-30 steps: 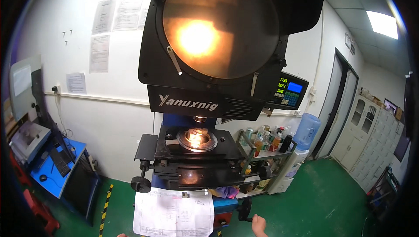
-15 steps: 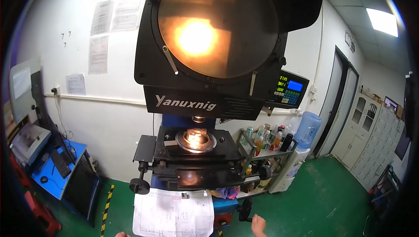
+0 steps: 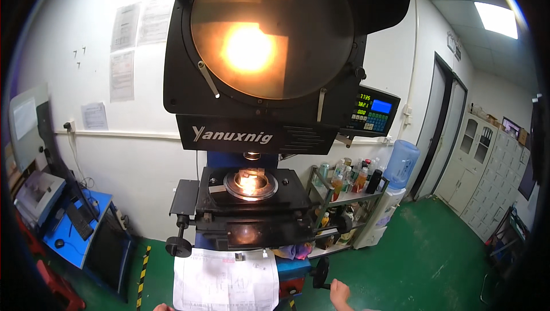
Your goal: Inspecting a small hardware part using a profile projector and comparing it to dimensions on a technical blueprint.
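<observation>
Only a sliver of the left hand [image 3: 163, 307] shows, beside the lower left corner of the white sheet [image 3: 223, 282]; its grip I cannot tell. Off the right edge of the blue base [image 3: 293, 267], the black crank wheel [image 3: 322, 271] stands upright, its handle [image 3: 325, 286] pointing right into the nearer right hand [image 3: 340, 292], which grasps its end.

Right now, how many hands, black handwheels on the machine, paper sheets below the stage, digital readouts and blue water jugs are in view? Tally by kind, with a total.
Hands: 2 (left hand, mostly cut off; right hand)
Black handwheels: 3
Paper sheet: 1
Digital readout: 1
Blue water jug: 1
Total: 8
</observation>
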The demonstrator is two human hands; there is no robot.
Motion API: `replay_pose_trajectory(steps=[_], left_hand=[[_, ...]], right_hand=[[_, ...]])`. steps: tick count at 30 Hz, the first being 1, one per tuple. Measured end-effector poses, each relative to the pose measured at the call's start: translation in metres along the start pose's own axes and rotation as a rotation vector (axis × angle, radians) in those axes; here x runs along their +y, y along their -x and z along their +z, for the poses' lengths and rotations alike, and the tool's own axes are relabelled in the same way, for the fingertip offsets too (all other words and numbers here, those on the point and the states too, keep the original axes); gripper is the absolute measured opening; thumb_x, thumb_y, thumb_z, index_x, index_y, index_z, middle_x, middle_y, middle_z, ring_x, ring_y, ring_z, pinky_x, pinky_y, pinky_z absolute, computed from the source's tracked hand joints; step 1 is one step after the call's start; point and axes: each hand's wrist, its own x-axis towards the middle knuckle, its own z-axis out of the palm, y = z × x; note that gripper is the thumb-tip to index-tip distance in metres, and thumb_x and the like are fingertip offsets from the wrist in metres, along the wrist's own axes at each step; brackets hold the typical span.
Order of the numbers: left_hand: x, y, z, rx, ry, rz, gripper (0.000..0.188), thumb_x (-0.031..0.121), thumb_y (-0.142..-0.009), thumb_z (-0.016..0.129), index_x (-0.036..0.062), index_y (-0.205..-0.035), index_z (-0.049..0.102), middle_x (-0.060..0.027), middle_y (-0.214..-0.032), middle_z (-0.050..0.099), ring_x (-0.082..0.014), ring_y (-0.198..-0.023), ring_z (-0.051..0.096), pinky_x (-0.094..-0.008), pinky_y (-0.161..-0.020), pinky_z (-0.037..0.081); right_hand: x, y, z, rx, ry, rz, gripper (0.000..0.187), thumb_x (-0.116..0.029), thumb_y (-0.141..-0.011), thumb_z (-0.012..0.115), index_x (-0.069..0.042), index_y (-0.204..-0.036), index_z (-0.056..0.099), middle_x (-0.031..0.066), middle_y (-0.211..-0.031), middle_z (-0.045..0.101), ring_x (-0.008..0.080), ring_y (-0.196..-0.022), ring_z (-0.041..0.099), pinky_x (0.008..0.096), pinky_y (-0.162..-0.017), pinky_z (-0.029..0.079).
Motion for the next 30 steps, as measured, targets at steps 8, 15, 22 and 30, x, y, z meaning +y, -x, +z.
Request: replay_pose_trajectory(steps=[8,15,22,30], left_hand=[[0.011,0.01,-0.005,0.012,0.002,-0.004,0.021,0.018,-0.07,0.046,0.0107,-0.05,0.042,0.0033,-0.045,0.033,-0.0074,-0.039,0.025,-0.0235,-0.037,0.019],[0.009,0.009,-0.001,0.049,-0.013,-0.033,0.021,0.018,-0.069,0.046,0.0092,-0.05,0.042,0.0035,-0.045,0.032,-0.0072,-0.04,0.025,-0.0235,-0.037,0.018],[0.006,0.009,-0.005,0.028,0.056,-0.063,0.021,0.02,-0.07,0.048,0.0089,-0.053,0.044,0.0033,-0.045,0.032,-0.0079,-0.039,0.026,-0.0235,-0.037,0.02],[0.017,0.004,-0.013,0.125,0.014,-0.019,0.02,0.019,-0.069,0.051,0.0083,-0.053,0.045,0.0036,-0.044,0.031,-0.0079,-0.039,0.026,-0.0231,-0.038,0.02]], right_hand=[[-0.033,-0.086,-0.012,0.094,0.039,-0.184,0.036,-0.032,-0.076,0.043,-0.005,-0.054,0.053,0.0158,-0.055,0.052,0.0353,-0.054,0.05,0.0428,-0.048,0.038],[-0.005,0.002,-0.007,0.004,-0.099,0.054,0.034,-0.032,-0.075,0.043,-0.005,-0.056,0.054,0.0159,-0.059,0.053,0.0345,-0.057,0.052,0.043,-0.052,0.04],[-0.02,-0.086,0.011,-0.019,0.069,-0.09,0.035,-0.032,-0.075,0.042,-0.005,-0.058,0.055,0.0162,-0.059,0.053,0.0344,-0.058,0.052,0.0424,-0.053,0.041],[-0.031,-0.051,-0.029,0.115,-0.176,-0.149,0.032,-0.029,-0.074,0.047,-0.005,-0.053,0.051,0.016,-0.053,0.049,0.0337,-0.051,0.049,0.0414,-0.046,0.036]])
